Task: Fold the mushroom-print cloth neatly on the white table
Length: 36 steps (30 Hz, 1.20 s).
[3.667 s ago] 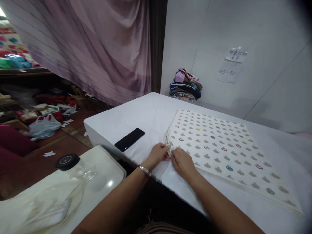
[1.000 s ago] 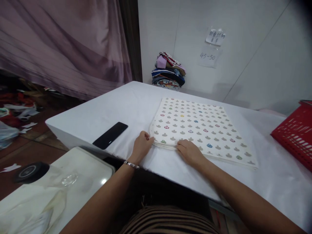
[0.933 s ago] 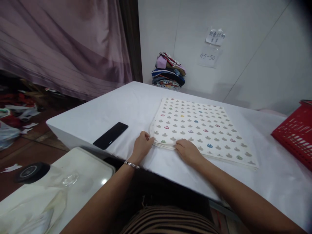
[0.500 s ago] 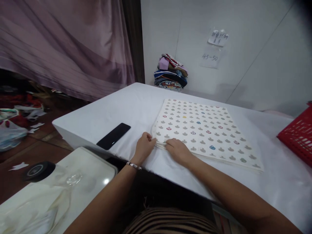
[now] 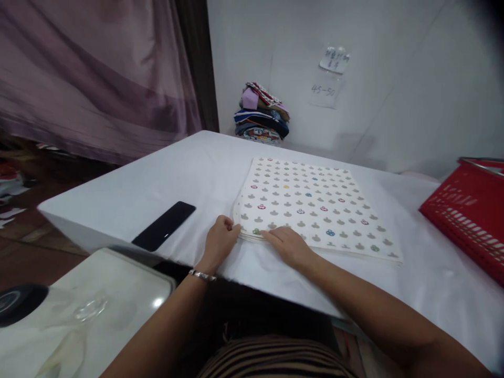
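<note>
A folded white cloth (image 5: 299,202) with grey mushroom-like prints and a few coloured motifs lies flat on the white-covered table. At its near left corner my left hand (image 5: 220,240) is closed, thumb and curled fingers on the layered edge. My right hand (image 5: 289,245) rests on the near edge a little further right, palm down, fingers stretched out and touching the top layer. Several layers show along the near edge between the hands. A bracelet (image 5: 202,275) circles my left wrist.
A black phone (image 5: 164,226) lies left of my left hand. A red plastic basket (image 5: 466,210) stands at the right. Folded fabrics (image 5: 262,113) are stacked by the wall at the back. A pale stool-like surface (image 5: 118,294) adjoins the table's front left.
The view has swung slightly right. The cloth's near left edge lies smoother, and a green motif now shows by my right fingertips. Both hands stay at that edge.
</note>
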Available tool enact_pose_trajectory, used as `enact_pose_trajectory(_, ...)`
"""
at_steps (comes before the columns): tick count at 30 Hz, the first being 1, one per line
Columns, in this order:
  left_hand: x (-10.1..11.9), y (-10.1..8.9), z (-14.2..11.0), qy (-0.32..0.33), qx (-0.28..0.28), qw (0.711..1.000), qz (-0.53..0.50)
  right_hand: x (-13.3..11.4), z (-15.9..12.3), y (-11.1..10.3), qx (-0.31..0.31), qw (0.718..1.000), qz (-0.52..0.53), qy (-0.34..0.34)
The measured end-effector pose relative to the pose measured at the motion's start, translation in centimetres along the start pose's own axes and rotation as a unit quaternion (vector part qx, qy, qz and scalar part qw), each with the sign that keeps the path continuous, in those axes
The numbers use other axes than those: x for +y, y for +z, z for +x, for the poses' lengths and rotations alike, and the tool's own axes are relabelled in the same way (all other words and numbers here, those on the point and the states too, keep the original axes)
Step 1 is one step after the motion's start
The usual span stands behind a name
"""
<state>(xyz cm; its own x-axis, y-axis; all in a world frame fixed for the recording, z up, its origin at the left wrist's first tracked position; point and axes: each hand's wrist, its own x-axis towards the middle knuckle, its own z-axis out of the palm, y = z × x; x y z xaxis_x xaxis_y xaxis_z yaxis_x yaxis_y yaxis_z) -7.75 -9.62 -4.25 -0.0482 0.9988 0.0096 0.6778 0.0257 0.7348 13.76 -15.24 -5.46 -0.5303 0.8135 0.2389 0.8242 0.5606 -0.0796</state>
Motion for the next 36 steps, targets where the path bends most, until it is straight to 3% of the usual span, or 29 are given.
enact_pose_trajectory(10,-0.5,0.1,0.7,0.000,-0.020,1.000,0.004,5.3,-7.6,-2.4,0.031,0.997,-0.059,0.026)
enact_pose_trajectory(16,-0.5,0.1,0.7,0.002,-0.015,1.000,0.007,6.8,-11.3,-3.7,0.042,0.994,-0.078,0.061)
enact_pose_trajectory(29,-0.2,0.0,0.6,-0.006,-0.012,1.000,0.011,6.9,-10.3,-3.8,0.029,0.987,-0.041,0.151)
enact_pose_trajectory(36,0.1,-0.2,0.4,-0.002,-0.010,1.000,0.026,6.5,-9.8,-4.2,0.024,0.988,-0.033,0.148)
